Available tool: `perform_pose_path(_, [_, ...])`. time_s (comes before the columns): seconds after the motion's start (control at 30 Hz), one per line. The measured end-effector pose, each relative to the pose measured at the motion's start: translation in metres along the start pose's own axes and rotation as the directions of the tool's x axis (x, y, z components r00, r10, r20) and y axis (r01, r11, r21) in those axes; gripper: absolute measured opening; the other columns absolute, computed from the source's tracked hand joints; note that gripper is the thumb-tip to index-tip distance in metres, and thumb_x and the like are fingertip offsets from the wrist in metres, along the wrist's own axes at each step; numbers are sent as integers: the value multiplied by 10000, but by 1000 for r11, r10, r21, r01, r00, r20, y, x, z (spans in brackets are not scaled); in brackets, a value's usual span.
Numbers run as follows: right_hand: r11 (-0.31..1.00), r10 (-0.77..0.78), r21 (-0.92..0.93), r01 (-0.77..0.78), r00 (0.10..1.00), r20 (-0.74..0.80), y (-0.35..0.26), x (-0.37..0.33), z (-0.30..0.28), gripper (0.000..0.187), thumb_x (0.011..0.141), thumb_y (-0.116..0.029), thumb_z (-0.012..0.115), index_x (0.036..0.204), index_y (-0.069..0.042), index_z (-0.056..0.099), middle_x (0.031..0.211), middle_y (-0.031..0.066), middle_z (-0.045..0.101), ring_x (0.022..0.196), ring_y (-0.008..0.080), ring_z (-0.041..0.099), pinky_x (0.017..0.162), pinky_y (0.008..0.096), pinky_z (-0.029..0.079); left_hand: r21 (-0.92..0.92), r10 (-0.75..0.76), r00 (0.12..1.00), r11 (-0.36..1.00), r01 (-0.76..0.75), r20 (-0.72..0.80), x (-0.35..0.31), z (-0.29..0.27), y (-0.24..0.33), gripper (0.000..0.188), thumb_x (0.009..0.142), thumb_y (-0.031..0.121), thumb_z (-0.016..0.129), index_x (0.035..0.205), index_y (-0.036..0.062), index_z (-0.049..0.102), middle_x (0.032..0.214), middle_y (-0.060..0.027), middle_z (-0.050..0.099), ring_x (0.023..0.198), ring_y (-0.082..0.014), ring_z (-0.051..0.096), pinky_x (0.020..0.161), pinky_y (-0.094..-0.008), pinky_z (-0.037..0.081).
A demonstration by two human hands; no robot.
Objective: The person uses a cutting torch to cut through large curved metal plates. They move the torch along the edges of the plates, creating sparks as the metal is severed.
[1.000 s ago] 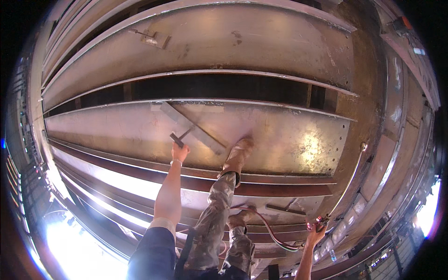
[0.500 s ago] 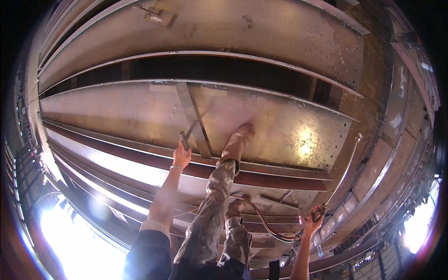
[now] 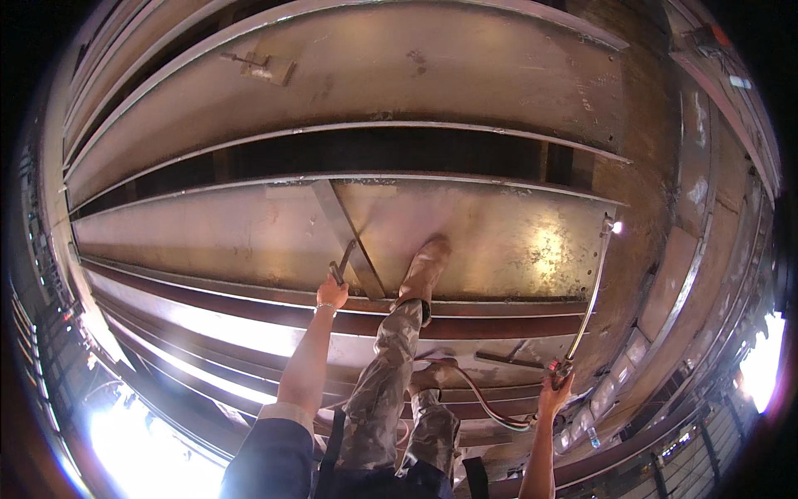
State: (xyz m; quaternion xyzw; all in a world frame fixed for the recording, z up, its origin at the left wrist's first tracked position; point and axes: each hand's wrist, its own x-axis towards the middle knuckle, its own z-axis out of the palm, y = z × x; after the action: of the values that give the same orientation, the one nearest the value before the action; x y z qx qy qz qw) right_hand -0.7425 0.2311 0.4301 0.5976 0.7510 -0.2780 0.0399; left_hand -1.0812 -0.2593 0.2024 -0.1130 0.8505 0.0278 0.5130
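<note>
In my right hand (image 3: 555, 392) is a cutting torch (image 3: 588, 320), its long brass-coloured tube pointing away from me. A small bright glow shows at the torch tip, beside the far right corner of a steel beam (image 3: 482, 241). Red and pale hoses (image 3: 475, 391) run from the torch back toward my legs. My left hand (image 3: 332, 293) is closed round a dark T-shaped metal handle (image 3: 338, 273). Its thin rod reaches a flat steel bar (image 3: 342, 233) lying aslant across the beam; whether they are joined, I cannot tell.
My booted foot (image 3: 428, 258) stands on the beam, right of the bar. Another beam (image 3: 357, 75) lies beyond a dark gap (image 3: 374, 151), with a small plate and rod (image 3: 268, 69) on it. A dark flat piece with a rod (image 3: 509, 359) lies nearer, at right.
My right hand has swung the torch so its tip is now closer to the beam's right end, and a bright glow shows there. My left hand still grips the handle by the bar. The view has shifted.
</note>
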Motion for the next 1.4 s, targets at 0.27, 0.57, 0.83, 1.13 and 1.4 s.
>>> perform_pose_path(0.27, [878, -7, -478, -25, 998, -65, -5, -21, 2, 575, 763, -115, 672, 1306, -10, 517, 1056, 225, 657, 1009, 449, 608, 851, 545, 463, 207, 29, 999, 978, -25, -17, 19, -47, 26, 512, 915, 386, 557, 1260, 8, 577, 1181, -240, 662, 1118, -404, 635, 965, -488, 514])
perform_pose_path(0.57, [816, 35, -578, -10, 999, 32, 26, -44, -2, 584, 754, -125, 695, 1295, 21, 530, 1116, 227, 639, 1059, 422, 588, 947, 524, 402, 219, -11, 998, 975, 23, -58, 21, -49, 36, 453, 966, 392, 504, 1101, -9, 665, 1141, -254, 674, 1113, -420, 636, 960, -493, 511])
perform_pose_path(0.83, [886, -14, -464, 16, 1000, 8, 19, -65, 5, 370, 723, -73, 676, 1057, -20, 526, 935, 215, 607, 923, 455, 579, 806, 543, 430, 230, 67, 979, 973, -21, -193, 24, -39, 22, 341, 929, 357, 616, 1070, 65, 720, 1106, -198, 699, 1052, -390, 660, 907, -473, 528])
perform_pose_path(1.13, [872, 30, -488, 32, 992, 120, 20, -61, 4, 405, 753, -58, 662, 1129, -11, 518, 997, 206, 603, 972, 439, 571, 819, 527, 437, -68, -96, 984, 994, 86, -150, 46, -32, 9, 321, 914, 357, 681, 1002, 54, 739, 964, -156, 730, 863, -306, 707, 766, -403, 565])
perform_pose_path(1.4, [886, -95, -430, 174, 975, 199, 26, -56, 1, 538, 738, -51, 700, 1230, 3, 491, 1087, 221, 595, 1057, 435, 551, 893, 515, 436, -679, -256, 967, 713, 178, -15, 24, -38, 14, 186, 888, 167, 709, 938, -12, 711, 850, -138, 732, 648, -203, 722, 561, -306, 611])
